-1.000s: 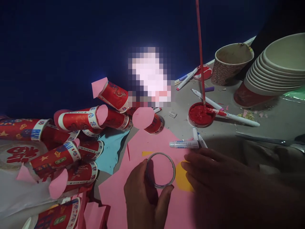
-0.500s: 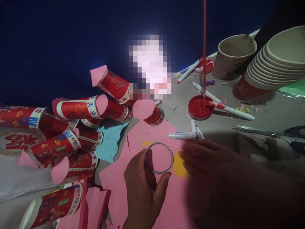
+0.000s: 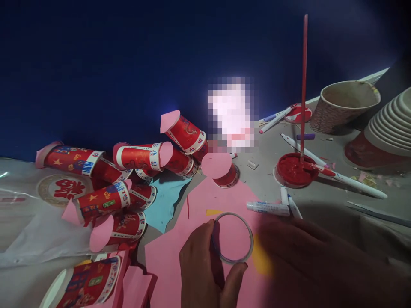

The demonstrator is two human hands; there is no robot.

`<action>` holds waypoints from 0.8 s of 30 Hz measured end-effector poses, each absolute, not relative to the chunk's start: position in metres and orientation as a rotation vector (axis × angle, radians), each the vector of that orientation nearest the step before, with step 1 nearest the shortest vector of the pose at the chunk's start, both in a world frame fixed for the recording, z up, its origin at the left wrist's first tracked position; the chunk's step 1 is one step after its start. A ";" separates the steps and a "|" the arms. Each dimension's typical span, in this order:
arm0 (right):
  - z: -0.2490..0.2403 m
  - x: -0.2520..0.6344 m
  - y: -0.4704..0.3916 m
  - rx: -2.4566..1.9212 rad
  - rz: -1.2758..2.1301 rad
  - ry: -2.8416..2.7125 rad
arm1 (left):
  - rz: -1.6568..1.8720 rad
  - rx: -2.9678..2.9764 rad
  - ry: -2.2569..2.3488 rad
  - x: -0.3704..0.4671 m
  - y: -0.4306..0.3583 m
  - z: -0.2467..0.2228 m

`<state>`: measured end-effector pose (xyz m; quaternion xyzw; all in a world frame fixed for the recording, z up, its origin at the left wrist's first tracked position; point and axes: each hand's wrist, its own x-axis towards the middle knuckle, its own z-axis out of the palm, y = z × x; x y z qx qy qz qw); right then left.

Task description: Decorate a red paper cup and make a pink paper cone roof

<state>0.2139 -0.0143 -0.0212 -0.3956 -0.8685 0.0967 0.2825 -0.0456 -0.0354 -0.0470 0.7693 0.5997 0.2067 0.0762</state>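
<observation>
My left hand [image 3: 205, 265] curls its fingers and thumb round the lower left side of a thin-rimmed round ring [image 3: 251, 237]. The ring lies over a large pink paper sheet [image 3: 173, 265], which shows through its middle. To the right of the ring, my right hand [image 3: 298, 248] is dark and blurred, its fingers stretched out towards the ring with nothing visible in them. Beside that hand is a yellow paper piece [image 3: 260, 256]. A white glue tube [image 3: 268, 208] lies just beyond the fingers.
Several decorated red paper cups [image 3: 138, 157] with pink paper pieces lie at the left, near blue paper [image 3: 168, 201]. Beyond my right hand are a red paint pot [image 3: 290, 171] with a brush, markers [image 3: 276, 120], a patterned cup [image 3: 337, 111] and stacked cups [image 3: 391, 128].
The view has shifted, so the things on the table appear further right and mostly lower. My left hand still holds the ring. My right hand looks more blurred.
</observation>
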 end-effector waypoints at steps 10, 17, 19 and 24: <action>-0.053 0.206 -0.020 -1.068 0.142 -2.218 | 0.635 2.220 1.860 -0.045 -0.036 -0.047; -0.033 0.206 -0.015 -1.060 0.216 -2.161 | 0.643 2.252 1.811 -0.038 -0.032 -0.042; -0.033 0.206 -0.016 -1.043 0.189 -2.165 | 0.636 2.236 1.813 -0.038 -0.032 -0.041; -0.038 0.207 -0.017 -1.049 0.112 -2.217 | 0.597 2.211 1.861 -0.037 -0.032 -0.039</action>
